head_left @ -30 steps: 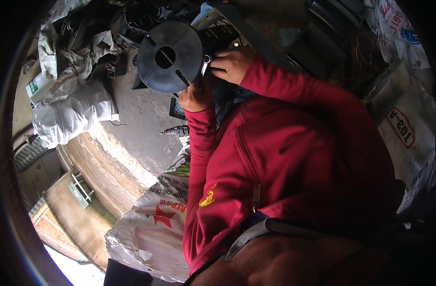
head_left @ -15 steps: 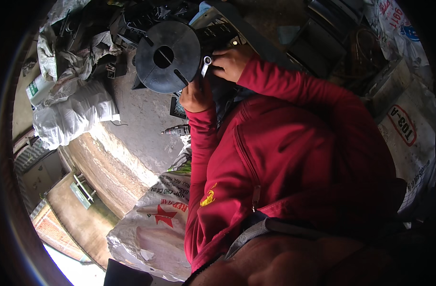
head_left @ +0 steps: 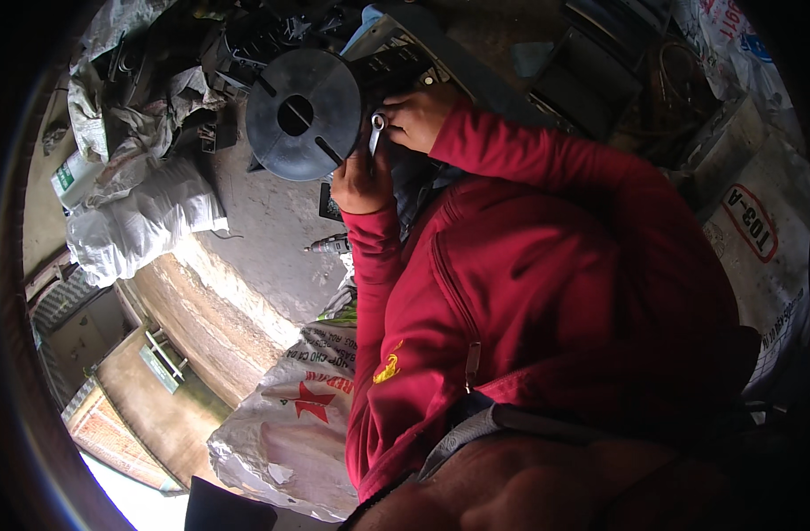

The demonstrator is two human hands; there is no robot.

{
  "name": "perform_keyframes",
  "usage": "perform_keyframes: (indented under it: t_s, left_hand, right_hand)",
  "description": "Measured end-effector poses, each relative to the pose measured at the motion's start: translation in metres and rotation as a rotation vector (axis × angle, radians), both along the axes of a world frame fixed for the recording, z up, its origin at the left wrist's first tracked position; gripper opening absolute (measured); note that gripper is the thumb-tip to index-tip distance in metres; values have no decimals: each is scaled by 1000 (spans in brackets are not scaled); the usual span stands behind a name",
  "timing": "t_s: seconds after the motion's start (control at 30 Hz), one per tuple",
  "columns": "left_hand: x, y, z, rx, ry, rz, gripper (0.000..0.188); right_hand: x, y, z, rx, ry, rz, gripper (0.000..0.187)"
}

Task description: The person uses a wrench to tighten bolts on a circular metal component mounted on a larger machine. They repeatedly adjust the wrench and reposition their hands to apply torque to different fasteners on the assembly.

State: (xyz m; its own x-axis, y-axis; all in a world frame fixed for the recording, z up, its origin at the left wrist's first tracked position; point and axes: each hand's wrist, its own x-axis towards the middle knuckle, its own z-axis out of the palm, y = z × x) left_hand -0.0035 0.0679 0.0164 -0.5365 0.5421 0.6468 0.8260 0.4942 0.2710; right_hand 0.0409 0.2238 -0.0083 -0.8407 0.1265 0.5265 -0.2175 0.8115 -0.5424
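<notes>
A black round disc (head_left: 268, 119) with a centre hole and slots faces up in front of me. At its right edge, my left hand (head_left: 362, 184) is closed around the handle of a ring-ended wrench (head_left: 375, 134), whose ring points up and away. Close to that ring, my right hand (head_left: 414, 119) has its fingers curled; whatever they grip is hidden from view. Beyond the right hand lies a dark perforated metal part (head_left: 391, 64), and how it joins the disc cannot be made out.
A power drill (head_left: 328, 244) lies on the grey floor, with a dark tray (head_left: 328, 205) partly hidden by my left hand. White sacks (head_left: 144, 226) stand left, a printed sack (head_left: 285, 442) beside me. Dark metal parts (head_left: 263, 40) crowd the far side; a long grey metal bar (head_left: 440, 57) slants behind my right hand.
The disc has moved slightly left and nearer to me. Both hands and the wrench have shifted a little the same way, with the grip of the left hand unchanged.
</notes>
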Motion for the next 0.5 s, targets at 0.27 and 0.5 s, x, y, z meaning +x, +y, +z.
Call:
perform_keyframes:
  t_s: [0.27,0.5]
  left_hand:
    - [61,-64,-18,520,-1550,-76,33]
    - [70,-74,4,144,-948,102,32]
  right_hand:
    - [-1,-3,2,-60,45,-22,12]
    - [1,0,2,-102,69,27,11]
